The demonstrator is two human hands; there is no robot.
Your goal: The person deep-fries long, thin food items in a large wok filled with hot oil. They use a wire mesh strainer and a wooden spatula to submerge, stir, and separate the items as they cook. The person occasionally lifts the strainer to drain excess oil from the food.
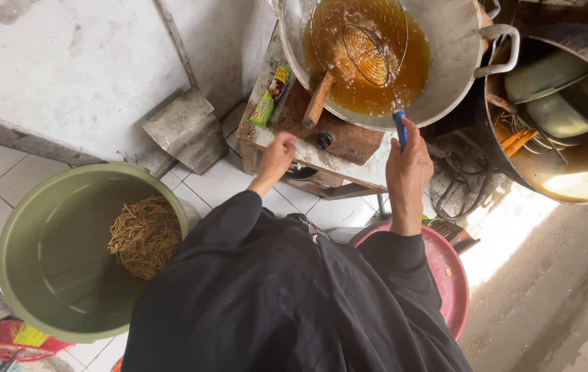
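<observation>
The wire skimmer (370, 52) lay with its round basket sunk in the amber oil of the big metal wok (445, 76), and its blue-tipped handle ran down over the wok's near rim into the right hand (407, 165), which was closed around it. A wooden-handled tool (318, 100) leaned on the rim just left of the skimmer, its handle jutting out over the stove (342, 138). The left hand (277, 155) was at the stove's front, fingers curled near the black knob (323, 140); whether it gripped anything could not be told. The two hands were well apart, with the knob between them.

A green and yellow packet (271, 96) lay on the worktop (256, 131) beside the wok's left side. The worktop's front edge ran just past the hands, with white tiled floor (204, 186) below it. To the left on the floor stood a green plastic tub (53, 262) holding a heap of fried yellow sticks (144, 234). A pink basin (456, 275) sat close at the right, under the right forearm. Farther right, a large dark pot (576, 165) held metal bowls, close against the wok's handle. A grey concrete block (184, 127) leaned at the wall on the left.
</observation>
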